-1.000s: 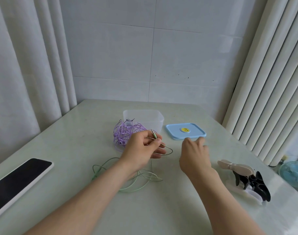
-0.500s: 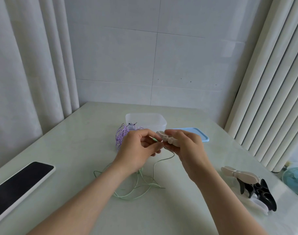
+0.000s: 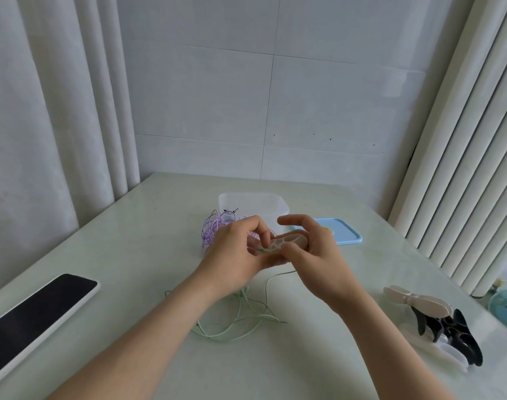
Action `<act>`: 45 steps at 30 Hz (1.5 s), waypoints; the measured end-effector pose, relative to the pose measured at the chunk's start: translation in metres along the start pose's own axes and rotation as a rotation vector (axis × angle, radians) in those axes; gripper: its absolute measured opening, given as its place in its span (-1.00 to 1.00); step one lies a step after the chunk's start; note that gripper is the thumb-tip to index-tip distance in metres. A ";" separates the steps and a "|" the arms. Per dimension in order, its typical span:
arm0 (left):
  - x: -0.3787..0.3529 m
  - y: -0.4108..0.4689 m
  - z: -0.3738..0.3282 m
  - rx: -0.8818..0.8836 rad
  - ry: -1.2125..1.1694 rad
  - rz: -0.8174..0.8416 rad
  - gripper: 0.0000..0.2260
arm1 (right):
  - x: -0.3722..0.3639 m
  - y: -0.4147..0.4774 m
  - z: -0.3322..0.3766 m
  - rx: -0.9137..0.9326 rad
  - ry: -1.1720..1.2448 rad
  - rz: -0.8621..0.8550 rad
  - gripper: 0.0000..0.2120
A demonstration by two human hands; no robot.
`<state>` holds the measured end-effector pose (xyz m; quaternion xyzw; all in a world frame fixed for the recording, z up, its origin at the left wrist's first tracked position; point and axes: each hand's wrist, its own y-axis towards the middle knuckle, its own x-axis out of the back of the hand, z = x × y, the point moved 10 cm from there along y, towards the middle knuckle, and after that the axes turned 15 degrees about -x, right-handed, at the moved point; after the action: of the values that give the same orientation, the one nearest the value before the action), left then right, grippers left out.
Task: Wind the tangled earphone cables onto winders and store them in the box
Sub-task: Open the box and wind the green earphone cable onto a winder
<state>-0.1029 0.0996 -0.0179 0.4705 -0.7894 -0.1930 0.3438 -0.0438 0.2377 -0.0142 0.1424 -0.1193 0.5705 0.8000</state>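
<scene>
Pale, oval-holed winder (image 3: 288, 241) held level: right grip (image 3: 318, 255) clasps its 3 o'clock end, left grip (image 3: 235, 252) pinches mint-green cable (image 3: 266, 293).

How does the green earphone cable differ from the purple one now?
The green cable sprawls in loose loops nearer the camera; the purple cable is bunched beside the clear box. The left hand pinches the green cable at the winder in the right hand; no hand holds the purple cable. Both lie on the table, not yet wound.
</scene>
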 end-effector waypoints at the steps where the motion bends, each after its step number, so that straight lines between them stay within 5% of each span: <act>1: -0.002 -0.001 0.004 0.036 -0.009 0.018 -0.67 | 0.000 -0.001 0.001 0.018 -0.049 -0.015 -0.61; 18: -0.015 -0.015 0.018 0.397 -0.573 -0.028 -0.86 | 0.012 -0.003 0.014 0.171 -0.097 -0.197 -0.68; 32: -0.005 -0.010 0.020 0.331 -0.571 -0.144 -0.81 | 0.017 0.001 0.009 0.159 -0.142 -0.269 -0.66; 37: -0.005 -0.010 0.021 0.321 -0.583 -0.169 -0.70 | 0.015 0.000 0.011 0.184 -0.150 -0.261 -0.85; 45: 0.004 -0.009 0.025 0.300 -0.451 -0.223 -0.78 | 0.011 -0.007 0.020 0.235 -0.168 -0.248 -0.87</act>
<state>-0.1167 0.0915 -0.0399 0.5452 -0.8091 -0.2103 0.0631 -0.0346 0.2382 0.0074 0.2959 -0.0998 0.4635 0.8292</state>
